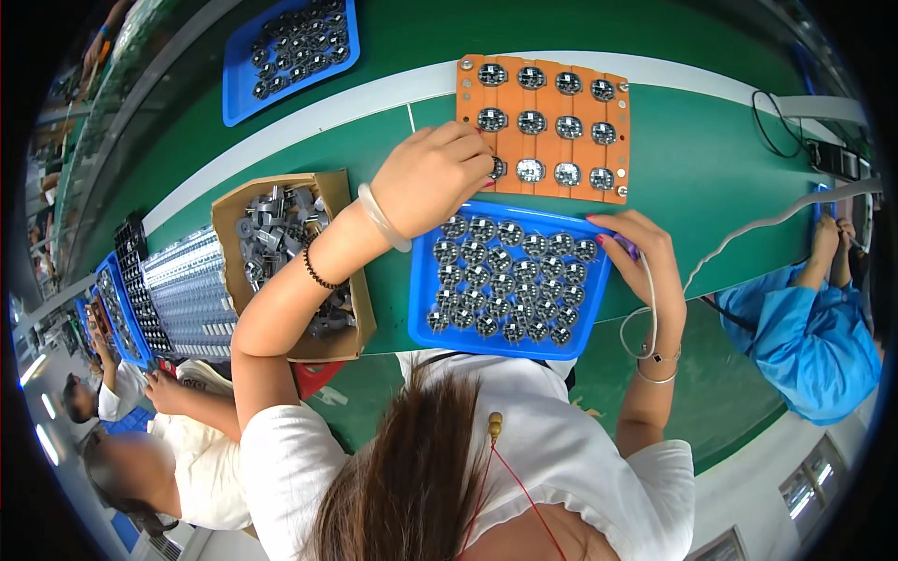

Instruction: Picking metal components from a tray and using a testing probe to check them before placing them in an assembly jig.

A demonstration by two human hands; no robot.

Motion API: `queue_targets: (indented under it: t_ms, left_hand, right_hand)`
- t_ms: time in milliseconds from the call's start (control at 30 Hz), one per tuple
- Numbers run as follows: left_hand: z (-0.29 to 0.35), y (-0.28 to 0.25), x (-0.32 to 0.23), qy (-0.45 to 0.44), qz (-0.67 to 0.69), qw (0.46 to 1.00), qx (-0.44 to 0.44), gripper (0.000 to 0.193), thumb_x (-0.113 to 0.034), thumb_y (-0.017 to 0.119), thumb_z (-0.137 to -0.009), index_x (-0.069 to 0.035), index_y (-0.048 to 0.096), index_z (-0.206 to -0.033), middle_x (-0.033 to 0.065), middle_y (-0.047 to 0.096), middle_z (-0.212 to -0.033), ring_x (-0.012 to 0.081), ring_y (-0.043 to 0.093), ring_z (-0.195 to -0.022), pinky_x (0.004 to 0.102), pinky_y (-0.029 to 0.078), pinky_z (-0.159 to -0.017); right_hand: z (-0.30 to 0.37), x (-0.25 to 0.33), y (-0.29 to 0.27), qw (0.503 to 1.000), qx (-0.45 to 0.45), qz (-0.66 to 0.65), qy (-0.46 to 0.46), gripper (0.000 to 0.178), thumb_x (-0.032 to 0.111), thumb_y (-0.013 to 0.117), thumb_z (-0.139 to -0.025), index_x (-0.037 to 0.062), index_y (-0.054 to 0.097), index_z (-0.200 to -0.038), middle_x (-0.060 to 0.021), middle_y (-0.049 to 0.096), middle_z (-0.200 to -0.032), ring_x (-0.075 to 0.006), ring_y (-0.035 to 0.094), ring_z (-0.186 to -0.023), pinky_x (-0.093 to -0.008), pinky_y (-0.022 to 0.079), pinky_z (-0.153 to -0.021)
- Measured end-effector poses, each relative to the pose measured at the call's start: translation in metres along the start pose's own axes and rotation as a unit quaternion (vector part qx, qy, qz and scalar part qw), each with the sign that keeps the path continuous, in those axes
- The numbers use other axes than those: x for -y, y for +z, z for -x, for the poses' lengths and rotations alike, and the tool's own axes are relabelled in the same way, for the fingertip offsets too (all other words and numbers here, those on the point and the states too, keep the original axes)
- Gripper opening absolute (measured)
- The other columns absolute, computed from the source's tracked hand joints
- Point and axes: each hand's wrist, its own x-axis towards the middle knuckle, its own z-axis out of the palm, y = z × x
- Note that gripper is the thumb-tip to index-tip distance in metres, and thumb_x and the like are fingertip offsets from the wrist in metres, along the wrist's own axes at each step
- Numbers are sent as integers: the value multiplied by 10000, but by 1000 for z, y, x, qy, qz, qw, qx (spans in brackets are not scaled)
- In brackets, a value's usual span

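My left hand (440,173) reaches over the near left corner of an orange fixture board (547,151). Its fingers are closed around a round circuit module (499,168) seated there, partly hidden by them. Several similar modules sit in rows on the board. Just below the board lies a blue tray (418,313) full of round black-and-silver modules. My right hand (641,245) is closed at the tray's far right corner, its fingertips at the rim. Something purple (630,250) shows by its fingers, and a pale cord (653,313) runs down along the wrist.
Left of the tray stands an open cardboard box (360,313) of grey parts, beside stacked clear trays (187,290). Another blue tray (234,93) of modules lies beyond the white strip. A grey cable (748,226) crosses the green bench at right. Co-workers sit on both sides.
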Motion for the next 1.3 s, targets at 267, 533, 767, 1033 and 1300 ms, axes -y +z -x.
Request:
queue_targets:
  t_ms: [267,533,767,1033,1300]
  left_hand:
    - [2,-8,-4,-1,-56,998,18,67,-123,615,-753,-95,618,-813,20,591,-918,204,529,-975,369,397,-921]
    - [7,-9,-7,25,-91,996,-1,142,-101,641,-704,-82,599,-838,40,580,-910,237,538,-941,417,411,-917]
    - [-3,-27,-23,-27,74,997,-23,146,-94,641,-742,-32,557,-844,95,560,-920,288,580,-802,363,495,-742]
    - [-12,-34,-40,-12,164,985,-55,186,-73,705,-720,-20,561,-825,110,589,-958,294,603,-794,356,501,-686]
    - [-11,-35,-35,-8,124,992,-8,226,-103,732,-689,-47,590,-856,75,594,-953,272,588,-816,358,476,-714]
  right_hand:
    - [-9,-1,0,1000,7,-13,-9,273,-35,660,-754,42,670,-1016,-85,614,-843,-149,539,-658,-250,422,-578]
    - [-11,7,-7,991,-129,-17,-42,332,-49,617,-776,10,566,-1099,-86,542,-946,-140,525,-826,-264,439,-729]
    - [-28,35,26,914,-150,-330,-181,428,-62,613,-781,17,410,-1150,-145,427,-1148,-204,532,-1012,-332,481,-884]
    - [-40,40,44,921,-142,-239,-272,521,-31,732,-722,52,403,-1118,-148,502,-1084,-272,589,-989,-413,488,-905]
    - [-35,37,41,930,-138,-281,-192,495,-15,730,-738,-18,463,-1155,-176,553,-1112,-283,593,-1040,-361,499,-887]
